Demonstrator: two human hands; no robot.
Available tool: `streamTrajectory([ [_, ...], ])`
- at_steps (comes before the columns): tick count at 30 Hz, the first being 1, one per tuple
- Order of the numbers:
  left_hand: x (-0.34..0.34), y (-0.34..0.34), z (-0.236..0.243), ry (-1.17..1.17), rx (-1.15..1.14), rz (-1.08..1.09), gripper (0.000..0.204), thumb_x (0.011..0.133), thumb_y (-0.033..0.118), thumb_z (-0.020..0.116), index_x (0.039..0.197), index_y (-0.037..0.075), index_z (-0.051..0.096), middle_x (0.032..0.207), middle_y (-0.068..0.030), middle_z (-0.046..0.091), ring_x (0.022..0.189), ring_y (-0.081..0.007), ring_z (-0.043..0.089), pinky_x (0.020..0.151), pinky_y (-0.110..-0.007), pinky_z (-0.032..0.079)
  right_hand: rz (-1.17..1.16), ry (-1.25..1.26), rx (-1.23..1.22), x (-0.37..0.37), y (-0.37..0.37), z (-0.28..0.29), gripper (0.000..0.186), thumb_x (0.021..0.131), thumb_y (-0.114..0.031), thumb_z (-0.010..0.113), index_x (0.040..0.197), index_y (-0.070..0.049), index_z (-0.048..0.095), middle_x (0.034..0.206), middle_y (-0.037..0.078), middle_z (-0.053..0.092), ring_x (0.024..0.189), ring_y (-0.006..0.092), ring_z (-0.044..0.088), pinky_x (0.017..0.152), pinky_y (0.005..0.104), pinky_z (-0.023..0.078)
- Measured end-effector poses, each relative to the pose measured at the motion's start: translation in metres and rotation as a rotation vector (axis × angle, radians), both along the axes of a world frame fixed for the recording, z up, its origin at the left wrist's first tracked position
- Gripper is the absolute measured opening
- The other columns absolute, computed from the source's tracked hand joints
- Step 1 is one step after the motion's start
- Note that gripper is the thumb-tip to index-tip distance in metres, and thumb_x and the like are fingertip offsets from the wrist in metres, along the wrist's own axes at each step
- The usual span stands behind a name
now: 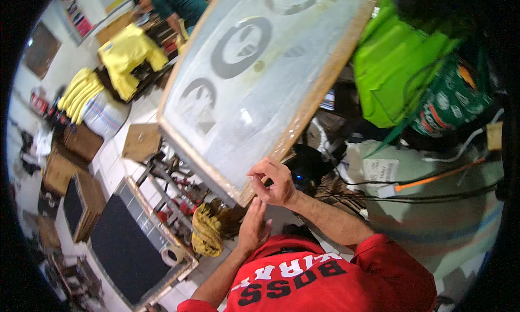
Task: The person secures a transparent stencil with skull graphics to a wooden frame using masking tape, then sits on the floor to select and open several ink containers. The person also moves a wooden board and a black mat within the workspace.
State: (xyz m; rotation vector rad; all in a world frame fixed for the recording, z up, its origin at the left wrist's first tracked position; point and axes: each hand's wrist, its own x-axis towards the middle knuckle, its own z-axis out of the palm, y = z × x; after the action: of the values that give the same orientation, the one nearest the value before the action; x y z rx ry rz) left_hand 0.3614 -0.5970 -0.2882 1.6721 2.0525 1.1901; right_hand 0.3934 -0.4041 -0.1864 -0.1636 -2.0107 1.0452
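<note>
A large wood-edged screen printing frame [320,90] slants away in front of me, its pale mesh [238,141] marked with several ring-shaped and curved designs. Over the frame's near corner, my right hand [275,183] is closed in a pinch, thumb and forefinger together. Whatever lies between those fingertips is too small to make out. Just below that corner is my left hand [253,225], with its fingers stretched out flat and pointing up toward the right hand. It appears to hold nothing; whether it touches the frame's edge I cannot tell. A crumpled yellow cloth [206,231] hangs beside the corner, left of my left hand.
Lower left, a dark-meshed screen frame [127,247] leans with a tape roll [172,255] on it. Yellow shirts [130,55] lie at the upper left, near a bent-over person [176,6]. To the right are bright green fabric [387,68], cables and an orange-handled tool [439,174] on a large sack [439,220].
</note>
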Motion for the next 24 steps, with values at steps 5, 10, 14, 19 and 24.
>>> streamTrajectory([
  [5, 0.008, -0.029, -0.017, 0.020, 0.087, 0.072, 0.035, 0.082, 0.007, 0.072, 0.116, 0.004, 0.064, 0.113, -0.0165, 0.064, 0.105, -0.0378, 0.063, 0.091, -0.046, 0.053, 0.357, -0.042, -0.040, -0.038, -0.059, -0.014, 0.020, 0.077, 0.005, 0.065, 0.093, -0.006, 0.066, 0.078, 0.009, 0.061, 0.065, 0.0234, 0.060, 0.060, 0.0335, 0.050],
  [10, 0.037, -0.074, -0.029, 0.040, -0.038, 0.369, 0.040, 0.078, 0.012, 0.073, 0.118, 0.007, 0.069, 0.111, -0.0133, 0.067, 0.102, -0.0338, 0.065, 0.087, -0.043, 0.055, 0.609, -0.454, -0.172, -0.048, -0.105, -0.055, 0.010, 0.085, -0.002, 0.067, 0.095, -0.005, 0.067, 0.083, 0.010, 0.064, 0.069, 0.0202, 0.062, 0.063, 0.0317, 0.050],
  [14, 0.072, -0.137, -0.035, -0.089, -0.206, 0.671, 0.040, 0.078, 0.009, 0.069, 0.118, 0.008, 0.069, 0.110, -0.0126, 0.069, 0.099, -0.0323, 0.066, 0.084, -0.042, 0.055, 0.810, -0.608, -0.110, -0.061, -0.154, -0.087, 0.011, 0.088, -0.007, 0.068, 0.098, -0.004, 0.069, 0.086, 0.012, 0.066, 0.076, 0.0264, 0.065, 0.067, 0.0356, 0.052],
  [19, 0.107, -0.222, -0.043, -0.196, -0.118, 1.008, 0.030, 0.084, 0.005, 0.066, 0.114, 0.005, 0.070, 0.104, -0.0130, 0.070, 0.093, -0.0323, 0.068, 0.082, -0.041, 0.055, 1.048, -0.513, 0.245, -0.081, -0.245, -0.115, 0.024, 0.082, -0.018, 0.076, 0.103, -0.007, 0.070, 0.092, 0.013, 0.068, 0.094, 0.0335, 0.064, 0.085, 0.0453, 0.050],
  [24, 0.107, -0.303, -0.061, -0.242, -0.039, 1.163, 0.025, 0.089, 0.005, 0.065, 0.114, 0.004, 0.070, 0.100, -0.0140, 0.070, 0.091, -0.0329, 0.069, 0.078, -0.040, 0.055, 1.001, -0.342, 0.500, -0.124, -0.350, -0.139, 0.044, 0.076, -0.023, 0.081, 0.114, -0.009, 0.065, 0.101, 0.012, 0.059, 0.102, 0.0331, 0.055, 0.088, 0.0443, 0.045],
])
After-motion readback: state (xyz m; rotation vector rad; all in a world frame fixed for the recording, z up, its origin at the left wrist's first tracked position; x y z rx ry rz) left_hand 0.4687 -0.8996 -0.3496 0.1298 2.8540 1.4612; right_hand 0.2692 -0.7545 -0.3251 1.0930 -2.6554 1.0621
